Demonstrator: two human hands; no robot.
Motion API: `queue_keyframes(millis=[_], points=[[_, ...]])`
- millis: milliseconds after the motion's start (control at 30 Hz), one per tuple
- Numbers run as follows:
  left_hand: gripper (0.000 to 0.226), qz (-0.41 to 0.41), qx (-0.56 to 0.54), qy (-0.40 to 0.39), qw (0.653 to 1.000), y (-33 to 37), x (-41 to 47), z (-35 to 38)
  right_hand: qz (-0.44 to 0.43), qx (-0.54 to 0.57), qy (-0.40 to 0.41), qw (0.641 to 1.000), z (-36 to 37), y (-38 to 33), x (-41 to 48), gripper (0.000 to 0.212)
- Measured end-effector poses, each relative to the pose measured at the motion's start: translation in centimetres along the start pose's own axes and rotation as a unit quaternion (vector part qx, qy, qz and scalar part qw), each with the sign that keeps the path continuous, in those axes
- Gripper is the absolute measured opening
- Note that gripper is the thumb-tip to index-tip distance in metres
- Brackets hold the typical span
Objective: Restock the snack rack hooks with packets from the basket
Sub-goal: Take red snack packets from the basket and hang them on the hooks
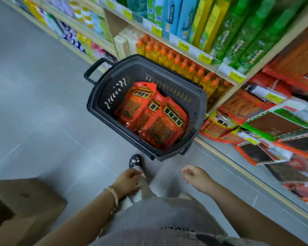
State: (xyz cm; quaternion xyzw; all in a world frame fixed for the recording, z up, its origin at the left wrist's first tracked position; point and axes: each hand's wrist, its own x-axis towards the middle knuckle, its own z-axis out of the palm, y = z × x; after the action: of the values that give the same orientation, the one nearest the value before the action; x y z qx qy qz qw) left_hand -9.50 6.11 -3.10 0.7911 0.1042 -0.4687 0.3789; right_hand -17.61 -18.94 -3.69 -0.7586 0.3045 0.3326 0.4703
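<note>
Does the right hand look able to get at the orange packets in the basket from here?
Probably yes, leaning forward: the right hand holds nothing, the basket is open-topped just ahead, and the orange packets lie uncovered.

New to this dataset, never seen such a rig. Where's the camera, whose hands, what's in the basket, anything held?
No robot here: a person wears one wide-angle camera on the head, looking down. The left hand, with a bracelet, and the right hand hang low, loosely curled, and seem to hold nothing. Ahead on the grey tiled floor stands a dark grey plastic basket holding red-orange snack packets. To its right is the snack rack of hanging packets; behind it, wooden shelves with orange-capped yellow bottles. A brown cardboard box sits lower left.
</note>
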Motion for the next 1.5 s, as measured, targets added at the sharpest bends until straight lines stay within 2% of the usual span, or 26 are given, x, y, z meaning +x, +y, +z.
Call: queue_keyframes(millis=[167, 300, 400, 500, 667, 733, 900, 1033, 1100, 1167, 1233, 1267, 1333, 1433, 1500], points=[[0.018, 0.061, 0.023, 0.006, 0.998, 4.7, 4.7, -8.4, -0.03, 0.086, 0.019, 0.996, -0.2, -9.5, 5.6, 0.01], [0.024, 0.097, 0.054, 0.006, 0.994, 8.2, 9.0, -13.4, 0.016, 0.164, 0.046, 0.985, -0.5, -13.1, 11.7, 0.013], [0.026, 0.111, 0.041, 0.015, 0.993, 10.3, 12.2, -15.2, 0.096, 0.233, 0.101, 0.963, -0.4, -13.0, 16.3, 0.026], [0.025, 0.111, 0.029, 0.026, 0.993, 11.7, 15.2, -15.6, 0.188, 0.275, 0.147, 0.931, -0.1, -11.5, 20.3, 0.031], [0.026, 0.1, -0.025, 0.052, 0.993, 12.1, 18.6, -14.0, 0.299, 0.362, 0.172, 0.866, 0.3, -9.6, 24.5, 0.081], [0.025, 0.091, -0.031, 0.053, 0.994, 11.8, 19.4, -13.2, 0.323, 0.365, 0.172, 0.856, 0.6, -9.0, 25.5, 0.087], [0.023, 0.062, -0.019, 0.057, 0.996, 11.0, 20.8, -12.3, 0.361, 0.322, 0.162, 0.86, 1.3, -8.3, 26.1, 0.094], [0.027, 0.049, -0.005, 0.057, 0.997, 11.1, 21.6, -12.1, 0.374, 0.365, 0.178, 0.834, 1.5, -8.0, 26.2, 0.1], [0.027, 0.053, 0.016, 0.052, 0.997, 11.1, 21.7, -12.1, 0.359, 0.302, 0.192, 0.862, 1.5, -8.1, 26.1, 0.092], [0.027, 0.059, 0.039, 0.039, 0.997, 11.1, 21.7, -12.1, 0.301, 0.236, 0.211, 0.899, 1.9, -8.7, 26.0, 0.073], [0.028, 0.066, 0.058, 0.033, 0.996, 11.1, 21.7, -12.1, 0.241, 0.255, 0.224, 0.909, 2.8, -9.4, 25.8, 0.052], [0.028, 0.068, 0.062, 0.034, 0.995, 11.0, 21.7, -12.1, 0.227, 0.277, 0.228, 0.905, 3.2, -9.7, 25.7, 0.05], [0.029, 0.072, 0.071, 0.033, 0.994, 11.0, 21.8, -11.9, 0.219, 0.301, 0.222, 0.901, 3.4, -10.0, 25.5, 0.061], [0.024, 0.072, 0.113, 0.039, 0.99, 11.1, 21.9, -11.6, 0.219, 0.316, 0.239, 0.892, 2.6, -9.8, 25.6, 0.094], [0.021, 0.067, 0.123, 0.042, 0.989, 10.9, 22.1, -11.3, 0.203, 0.323, 0.249, 0.89, 2.2, -9.4, 25.7, 0.101]])
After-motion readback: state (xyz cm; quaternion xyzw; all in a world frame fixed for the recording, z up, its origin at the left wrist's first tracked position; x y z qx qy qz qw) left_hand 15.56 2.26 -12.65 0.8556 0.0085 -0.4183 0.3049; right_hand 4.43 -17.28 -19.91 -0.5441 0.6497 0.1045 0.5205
